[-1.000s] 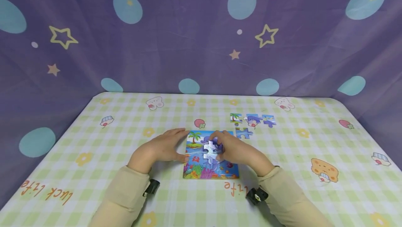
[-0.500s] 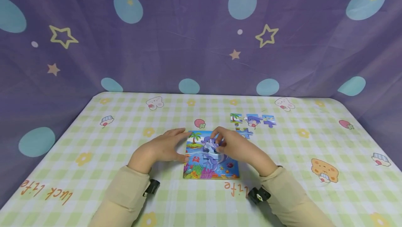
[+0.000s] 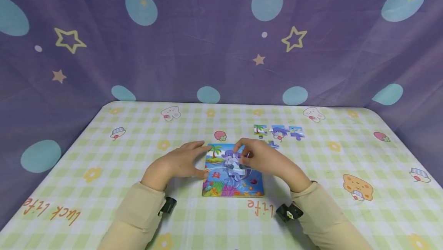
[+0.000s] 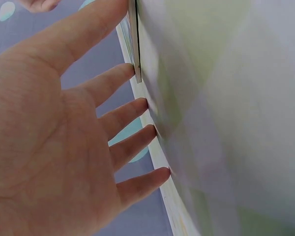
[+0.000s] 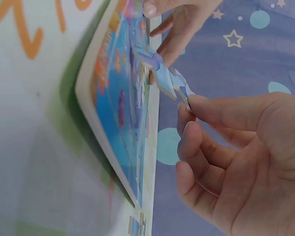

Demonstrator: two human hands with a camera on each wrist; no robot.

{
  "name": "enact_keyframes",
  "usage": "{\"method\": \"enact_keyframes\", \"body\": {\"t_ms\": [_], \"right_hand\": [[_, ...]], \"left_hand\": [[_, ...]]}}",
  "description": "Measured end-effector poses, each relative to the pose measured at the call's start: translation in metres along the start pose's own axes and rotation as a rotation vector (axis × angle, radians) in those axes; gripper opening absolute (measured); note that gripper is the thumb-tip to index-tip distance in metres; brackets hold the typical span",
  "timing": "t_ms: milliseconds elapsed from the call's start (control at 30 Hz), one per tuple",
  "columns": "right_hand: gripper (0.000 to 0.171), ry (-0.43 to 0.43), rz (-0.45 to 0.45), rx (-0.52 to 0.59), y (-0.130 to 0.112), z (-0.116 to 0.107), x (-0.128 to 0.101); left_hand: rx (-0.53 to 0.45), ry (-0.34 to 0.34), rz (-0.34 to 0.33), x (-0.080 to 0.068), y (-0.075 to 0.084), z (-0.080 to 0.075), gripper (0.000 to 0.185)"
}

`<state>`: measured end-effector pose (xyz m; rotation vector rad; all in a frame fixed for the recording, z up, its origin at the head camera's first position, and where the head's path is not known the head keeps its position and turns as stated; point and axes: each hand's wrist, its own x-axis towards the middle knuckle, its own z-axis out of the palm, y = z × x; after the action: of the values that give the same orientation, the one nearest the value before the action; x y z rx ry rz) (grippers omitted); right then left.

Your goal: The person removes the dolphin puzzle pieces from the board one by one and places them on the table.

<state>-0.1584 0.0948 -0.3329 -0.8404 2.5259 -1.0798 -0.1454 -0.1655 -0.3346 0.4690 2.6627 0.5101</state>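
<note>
A colourful sea-scene puzzle board (image 3: pixel 221 184) lies flat on the checked tablecloth (image 3: pixel 311 211). My left hand (image 3: pixel 204 159) rests beside the board's left edge with straight fingers; in the left wrist view its thumb touches the board's edge (image 4: pixel 134 44). My right hand (image 3: pixel 241 158) pinches a purple-blue puzzle piece (image 3: pixel 234 162) between thumb and forefinger over the middle of the board. In the right wrist view the piece (image 5: pixel 163 74) is held by one end, tilted up off the board (image 5: pixel 119 101).
Several loose puzzle pieces (image 3: pixel 279 131) lie in a row behind the board to the right; another (image 3: pixel 274 144) is partly hidden behind my right hand. A purple star-patterned curtain (image 3: pixel 221 42) closes off the back and sides of the table.
My right hand has shifted slightly away and to the right, tilting the pinched piece up off the board. The left hand and the board have stayed still.
</note>
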Motion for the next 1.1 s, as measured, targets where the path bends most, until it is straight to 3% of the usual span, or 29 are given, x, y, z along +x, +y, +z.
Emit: {"method": "enact_keyframes", "body": {"t_ms": [700, 1100], "right_hand": [[0.019, 0.099, 0.030, -0.065, 0.009, -0.027, -0.005], [0.018, 0.113, 0.011, -0.081, 0.023, -0.040, -0.009]], "left_hand": [[0.019, -0.005, -0.022, 0.000, 0.000, 0.000, 0.081], [0.014, -0.007, -0.035, -0.001, 0.001, 0.000, 0.080]]}}
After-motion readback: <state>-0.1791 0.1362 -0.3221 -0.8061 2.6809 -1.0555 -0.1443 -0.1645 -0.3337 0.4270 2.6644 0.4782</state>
